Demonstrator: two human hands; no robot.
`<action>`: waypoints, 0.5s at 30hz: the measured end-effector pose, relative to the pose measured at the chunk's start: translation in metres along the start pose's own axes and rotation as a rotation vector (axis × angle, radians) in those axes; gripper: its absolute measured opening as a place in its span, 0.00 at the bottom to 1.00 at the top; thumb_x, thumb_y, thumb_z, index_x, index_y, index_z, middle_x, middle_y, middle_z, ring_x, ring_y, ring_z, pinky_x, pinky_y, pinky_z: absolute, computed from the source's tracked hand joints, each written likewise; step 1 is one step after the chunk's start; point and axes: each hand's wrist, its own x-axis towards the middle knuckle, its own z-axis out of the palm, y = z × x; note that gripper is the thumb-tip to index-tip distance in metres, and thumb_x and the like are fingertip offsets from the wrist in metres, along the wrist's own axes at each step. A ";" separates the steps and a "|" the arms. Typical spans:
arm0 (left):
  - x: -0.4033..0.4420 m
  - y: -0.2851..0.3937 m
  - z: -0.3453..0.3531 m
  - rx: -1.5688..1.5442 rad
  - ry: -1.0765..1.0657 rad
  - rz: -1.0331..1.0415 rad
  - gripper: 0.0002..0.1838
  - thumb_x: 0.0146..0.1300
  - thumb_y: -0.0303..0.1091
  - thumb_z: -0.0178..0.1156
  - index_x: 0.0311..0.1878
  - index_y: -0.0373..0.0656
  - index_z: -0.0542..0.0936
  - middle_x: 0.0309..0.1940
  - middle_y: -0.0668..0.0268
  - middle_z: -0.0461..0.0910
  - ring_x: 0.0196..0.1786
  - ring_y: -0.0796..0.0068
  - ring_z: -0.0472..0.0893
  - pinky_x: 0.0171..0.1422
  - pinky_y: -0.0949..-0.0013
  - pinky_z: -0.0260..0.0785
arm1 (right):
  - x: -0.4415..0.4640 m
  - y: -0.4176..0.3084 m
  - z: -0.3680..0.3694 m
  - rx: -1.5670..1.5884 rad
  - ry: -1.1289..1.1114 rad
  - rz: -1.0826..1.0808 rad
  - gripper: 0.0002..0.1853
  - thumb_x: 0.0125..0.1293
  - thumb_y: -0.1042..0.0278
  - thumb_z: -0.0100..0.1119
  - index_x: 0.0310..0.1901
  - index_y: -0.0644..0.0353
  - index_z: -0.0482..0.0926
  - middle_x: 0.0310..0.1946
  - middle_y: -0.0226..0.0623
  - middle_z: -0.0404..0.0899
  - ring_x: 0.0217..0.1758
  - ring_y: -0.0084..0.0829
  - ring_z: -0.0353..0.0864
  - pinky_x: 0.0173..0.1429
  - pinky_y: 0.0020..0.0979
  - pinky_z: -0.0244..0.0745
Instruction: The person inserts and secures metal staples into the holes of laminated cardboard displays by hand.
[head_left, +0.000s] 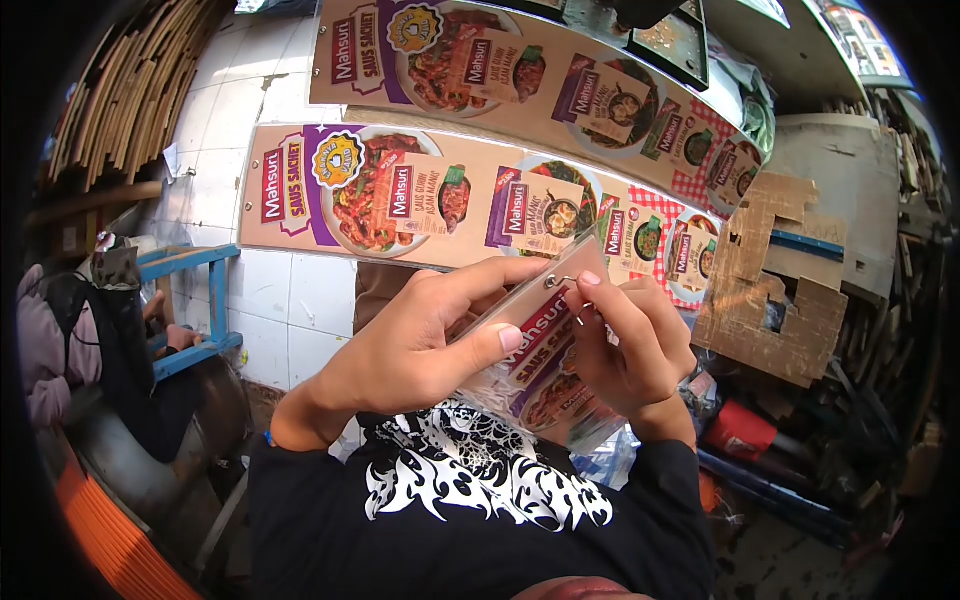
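My left hand [415, 335] is closed on a printed "Mahsuri Saus Sachet" sign panel [540, 355] in a clear, shiny cover, its thumb across the front. The panel is tilted up in front of my chest, and its lower part lies close to my shirt. At its top corner is a metal eyelet [551, 282]. A small bent wire hook [566, 279] sits at that eyelet, pinched between the thumb and forefinger of my right hand [635, 335]. Whether the wire passes fully through the hole I cannot tell.
Two long matching sign panels, a nearer one [470, 205] and a farther one [540, 75], lie ahead of me. Cut cardboard [775, 310] is on the right. A blue frame [218, 300] stands left, with stacked wooden strips [130, 90] behind it.
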 end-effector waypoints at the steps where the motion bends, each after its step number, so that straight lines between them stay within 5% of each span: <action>1: 0.001 0.000 0.000 -0.002 -0.004 -0.002 0.28 0.67 0.28 0.53 0.69 0.29 0.65 0.59 0.54 0.76 0.62 0.70 0.74 0.69 0.67 0.64 | 0.000 0.000 0.000 0.002 0.000 -0.011 0.21 0.51 0.86 0.70 0.49 0.67 0.82 0.27 0.34 0.78 0.22 0.27 0.74 0.23 0.27 0.69; 5: 0.002 -0.002 0.000 -0.024 0.001 -0.010 0.28 0.66 0.28 0.53 0.69 0.29 0.65 0.59 0.54 0.76 0.63 0.70 0.74 0.69 0.67 0.63 | 0.000 0.000 -0.001 -0.011 -0.014 -0.021 0.21 0.50 0.86 0.71 0.49 0.68 0.82 0.28 0.35 0.78 0.22 0.27 0.75 0.23 0.27 0.69; 7: 0.003 -0.008 -0.001 0.053 0.015 0.128 0.25 0.68 0.26 0.52 0.68 0.31 0.67 0.50 0.56 0.82 0.53 0.75 0.79 0.59 0.70 0.71 | 0.000 0.000 0.000 -0.016 -0.021 -0.030 0.21 0.50 0.86 0.71 0.49 0.68 0.82 0.29 0.35 0.78 0.23 0.27 0.75 0.23 0.27 0.70; 15: -0.001 -0.002 0.000 0.042 0.025 0.062 0.27 0.66 0.27 0.53 0.68 0.30 0.66 0.54 0.54 0.79 0.57 0.72 0.78 0.64 0.68 0.67 | 0.000 0.001 0.004 -0.022 0.006 -0.044 0.20 0.51 0.86 0.71 0.48 0.68 0.81 0.29 0.35 0.79 0.23 0.27 0.75 0.24 0.27 0.71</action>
